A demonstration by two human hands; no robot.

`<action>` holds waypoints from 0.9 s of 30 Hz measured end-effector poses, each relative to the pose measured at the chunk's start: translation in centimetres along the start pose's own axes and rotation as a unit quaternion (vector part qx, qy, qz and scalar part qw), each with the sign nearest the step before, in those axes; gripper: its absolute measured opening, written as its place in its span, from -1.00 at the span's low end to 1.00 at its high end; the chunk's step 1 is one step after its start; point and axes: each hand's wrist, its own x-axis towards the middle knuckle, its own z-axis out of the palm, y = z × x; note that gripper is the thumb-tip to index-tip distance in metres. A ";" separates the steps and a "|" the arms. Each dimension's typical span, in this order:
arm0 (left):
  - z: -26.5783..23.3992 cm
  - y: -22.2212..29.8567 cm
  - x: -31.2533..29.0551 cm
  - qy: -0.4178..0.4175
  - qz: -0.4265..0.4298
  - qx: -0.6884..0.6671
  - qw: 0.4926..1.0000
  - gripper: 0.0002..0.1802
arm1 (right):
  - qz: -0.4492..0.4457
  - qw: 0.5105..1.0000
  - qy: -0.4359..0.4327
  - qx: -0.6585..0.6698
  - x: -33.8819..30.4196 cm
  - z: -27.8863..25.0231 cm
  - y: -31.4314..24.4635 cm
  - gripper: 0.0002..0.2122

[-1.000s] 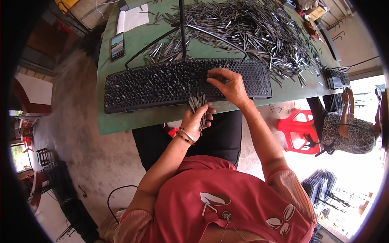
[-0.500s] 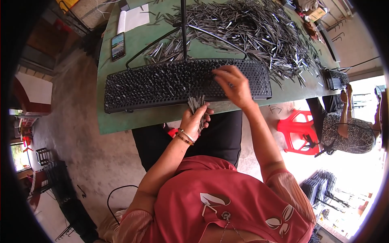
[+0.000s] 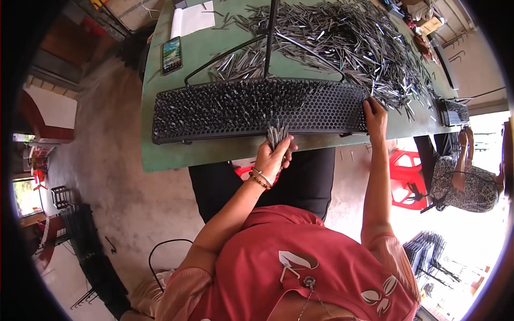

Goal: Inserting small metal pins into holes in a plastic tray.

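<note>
a green table (image 3: 176,155) carries everything here. a long black perforated tray (image 3: 257,109) lies across its near side. beyond the tray spreads a big heap of thin metal rods (image 3: 353,43). past the tray's left end lie a phone (image 3: 172,54) and white paper (image 3: 193,20).

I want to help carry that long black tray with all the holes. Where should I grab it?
Hold the perforated tray at its two short ends, one of your hands on each, coming in from the sides. It is long and narrow, lying flat across the green table. Metal pins stand in its left part, so avoid gripping from above. The right hand already rests at the right end.
</note>
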 end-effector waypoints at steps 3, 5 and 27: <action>-0.6 -0.4 0.1 -0.025 -0.034 0.031 0.999 -0.77 | -0.010 1.000 0.004 -0.001 -0.4 0.2 0.5 -0.64; -0.1 -1.3 0.2 -0.024 -0.023 -0.011 0.999 -0.76 | -0.001 1.000 -0.005 0.013 -0.7 0.6 0.2 -0.64; 2.9 0.0 3.8 -0.087 -0.025 -0.030 0.995 -0.71 | 0.004 0.867 -0.398 0.299 -3.4 6.6 -10.2 -0.77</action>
